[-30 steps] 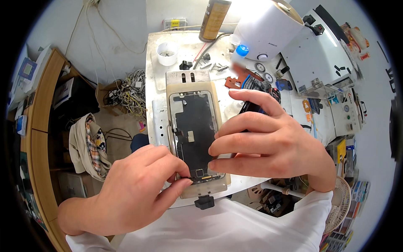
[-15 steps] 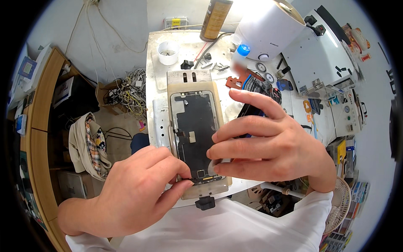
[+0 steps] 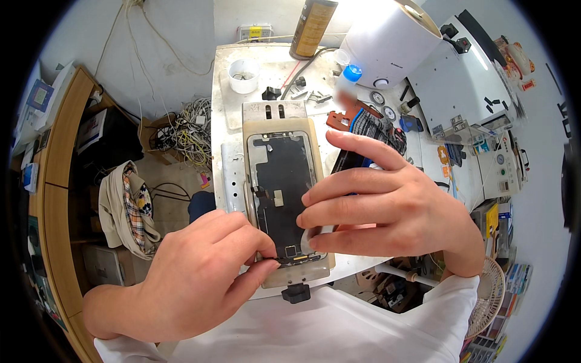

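A phone screen assembly (image 3: pixel 281 175), black on its back with a pale frame, lies in a beige clamp fixture (image 3: pixel 275 112) with a black knob (image 3: pixel 296 294) at its near end. My left hand (image 3: pixel 200 272) pinches with thumb and index at the screen's lower left edge, beside a thin flex strip (image 3: pixel 302 259); what is between the fingertips is too small to make out. My right hand (image 3: pixel 381 206) reaches over the screen's right side, upper fingers spread. Its lowest fingertip presses against a small translucent flat piece (image 3: pixel 305 244) near the lower right corner; the thumb is mostly hidden.
Behind the fixture stand a white cup (image 3: pixel 243 76), a brown spray can (image 3: pixel 312 27) and a large white cylinder appliance (image 3: pixel 390 39). A blue-capped bottle (image 3: pixel 351 75) and a dark tool roll (image 3: pixel 378 130) sit to the right. Tangled cables (image 3: pixel 187 136) lie left of the table.
Both hands stay in nearly the same place. The right hand's top finger shifts very slightly left. The whole view slides a few pixels.
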{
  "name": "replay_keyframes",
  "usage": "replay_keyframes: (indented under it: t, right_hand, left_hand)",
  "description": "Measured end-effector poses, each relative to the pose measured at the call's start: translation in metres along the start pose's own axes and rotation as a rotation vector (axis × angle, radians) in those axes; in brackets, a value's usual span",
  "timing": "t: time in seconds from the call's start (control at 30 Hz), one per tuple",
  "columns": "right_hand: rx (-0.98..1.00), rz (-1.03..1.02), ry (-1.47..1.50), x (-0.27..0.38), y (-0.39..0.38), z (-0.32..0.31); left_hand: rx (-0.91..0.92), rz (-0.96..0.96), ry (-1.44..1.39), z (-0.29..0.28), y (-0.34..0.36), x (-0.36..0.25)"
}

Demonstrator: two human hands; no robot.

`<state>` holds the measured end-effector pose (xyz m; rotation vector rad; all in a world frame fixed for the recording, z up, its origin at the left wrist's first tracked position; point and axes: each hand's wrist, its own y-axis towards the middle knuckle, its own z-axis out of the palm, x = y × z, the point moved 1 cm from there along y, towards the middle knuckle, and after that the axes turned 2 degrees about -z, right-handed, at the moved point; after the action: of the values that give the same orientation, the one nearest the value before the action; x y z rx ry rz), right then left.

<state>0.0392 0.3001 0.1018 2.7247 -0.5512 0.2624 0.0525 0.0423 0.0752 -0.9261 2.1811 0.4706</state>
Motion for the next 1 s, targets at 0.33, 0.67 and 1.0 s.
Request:
replay_keyframes:
  t: [0.33, 0.67, 1.0]
  right_hand:
    - [-0.007, -0.024, 0.030, -0.003, 0.000, 0.002]
    - [-0.007, -0.068, 0.105, -0.008, 0.001, 0.004]
    - [-0.026, -0.090, 0.204, -0.013, 0.000, 0.009]
  left_hand:
    - [-0.009, 0.005, 0.005, 0.000, 0.000, 0.000]
    - [-0.011, 0.012, 0.005, 0.000, 0.000, -0.001]
    - [-0.017, 0.027, 0.012, 0.000, 0.001, 0.000]
